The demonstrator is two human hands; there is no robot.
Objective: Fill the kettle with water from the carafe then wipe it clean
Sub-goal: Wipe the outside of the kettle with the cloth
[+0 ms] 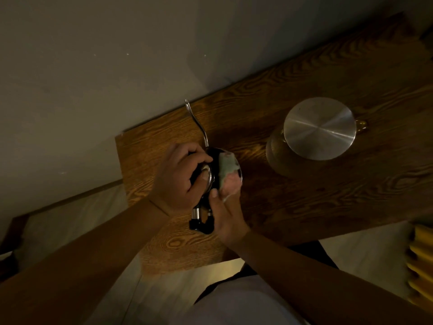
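Note:
A dark gooseneck kettle [212, 152] stands on the wooden table [304, 195], its thin curved spout pointing away toward the wall and its black handle toward me. My left hand [180, 179] lies over the kettle's lid, fingers closed on it. My right hand [226, 218] presses a pale green and pink cloth [228, 173] against the kettle's right side. The glass carafe [311, 137] with a round brushed-metal lid stands to the right, apart from the kettle. The kettle's body is mostly hidden by hands and cloth.
A pale wall runs along the table's far edge. The table's left end lies just beyond the kettle, with light floor below. A yellow ribbed object [421, 266] shows at the right edge. My white shirt fills the bottom of the view.

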